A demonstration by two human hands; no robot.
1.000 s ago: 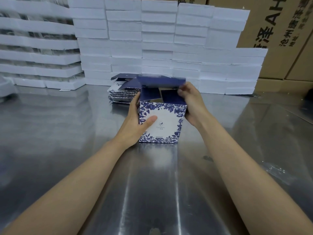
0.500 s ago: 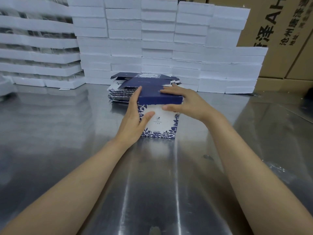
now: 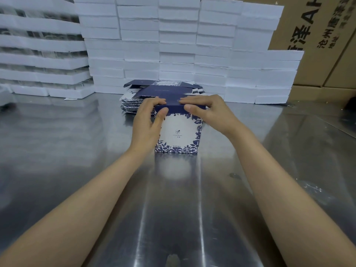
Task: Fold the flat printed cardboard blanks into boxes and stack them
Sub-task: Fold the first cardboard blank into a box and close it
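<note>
A folded box [image 3: 178, 134], white with blue leaf print and a dark navy lid, stands upright on the steel table [image 3: 96, 151]. My left hand [image 3: 148, 122] grips its top left corner, thumb on the front face and fingers over the lid. My right hand [image 3: 204, 110] presses on the lid's right side, thumb at the front edge. The lid lies flat and closed. Behind the box lies a pile of flat printed blanks [image 3: 154, 93], partly hidden by my hands.
White foam trays [image 3: 173, 45] are stacked like a wall along the back, with more [image 3: 38, 54] at the left. Brown shipping cartons [image 3: 323, 41] stand at the back right. A small wet smear [image 3: 235, 175] marks the table at the right.
The lid flap, raised a second ago, has been folded down and closed. My left hand slid up to the top corner, and my right hand moved onto the lid's right edge.
</note>
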